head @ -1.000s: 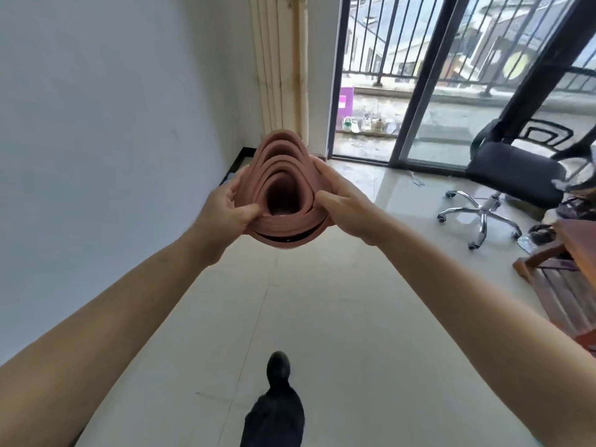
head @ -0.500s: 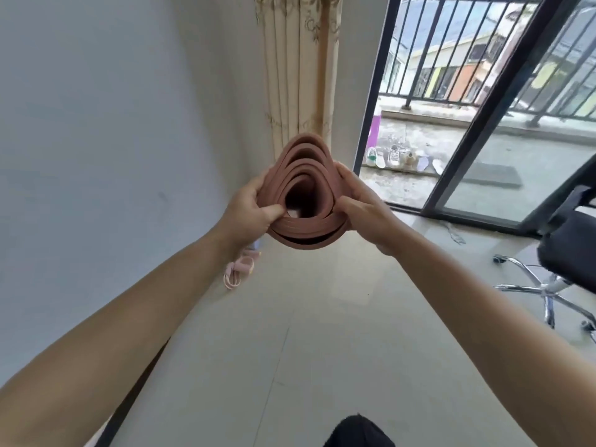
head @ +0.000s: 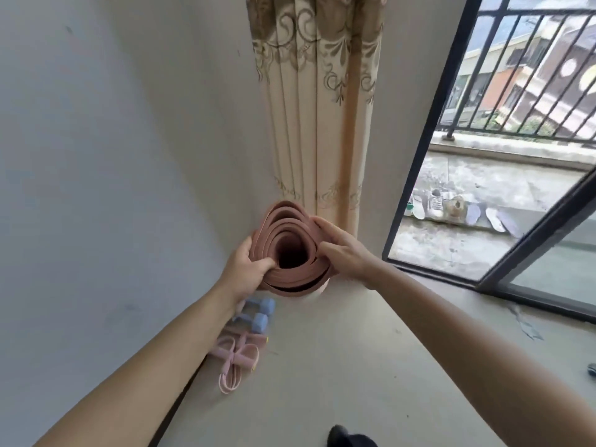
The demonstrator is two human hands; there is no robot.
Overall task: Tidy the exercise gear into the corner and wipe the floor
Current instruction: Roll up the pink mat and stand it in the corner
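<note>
A rolled pinkish-brown exercise mat [head: 292,279] stands on end in the room's corner, seen from above with its hollow core facing me. My left hand [head: 246,269] grips its left edge, thumb hooked inside the roll. My right hand [head: 342,250] holds the right side, fingers laid over the top rim. On the floor just left of the mat lie two blue dumbbells [head: 261,314] and a pink pedal resistance band [head: 237,356], against the wall.
A beige patterned curtain [head: 322,124] hangs right behind the mat. A white wall [head: 113,156] runs along the left. The black-framed sliding door [head: 416,175] to the balcony is on the right, with shoes [head: 451,204] outside. My dark shoe [head: 348,438] shows at the bottom.
I have walked closer to the corner, carrying the mat forward and lower until it is by the curtain. The dumbbells and pink band have come into view.
</note>
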